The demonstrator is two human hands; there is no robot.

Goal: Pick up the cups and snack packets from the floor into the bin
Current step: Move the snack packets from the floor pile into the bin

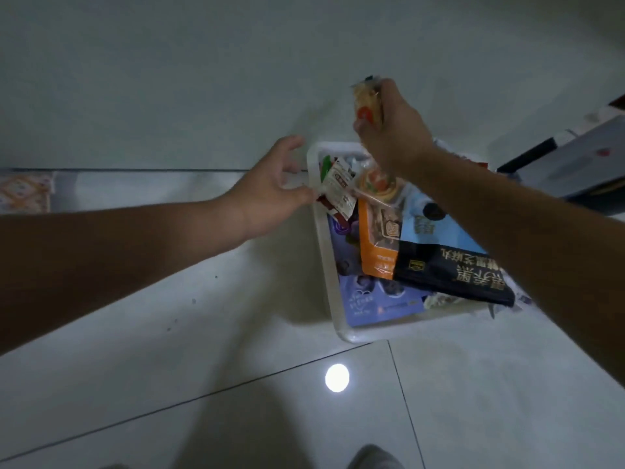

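Observation:
A white bin (329,265) stands on the tiled floor, heaped with snack packets: a black one (453,275), an orange one (375,245), a purple one (375,299) and a clear round-lidded cup (375,186). My right hand (392,130) hovers over the bin's far rim and grips a yellow-orange packet (367,99) upright. My left hand (274,187) is at the bin's left rim with fingers spread loosely. Its thumb tip lies against the edge of a small white-and-red packet (338,191) on top of the pile.
A grey-blue box (575,164) sits on the floor to the right of the bin. A patterned mat (23,194) lies at the far left. A bright lamp reflection (337,377) shows on the tiles in front, and a foot (372,458) at the bottom edge.

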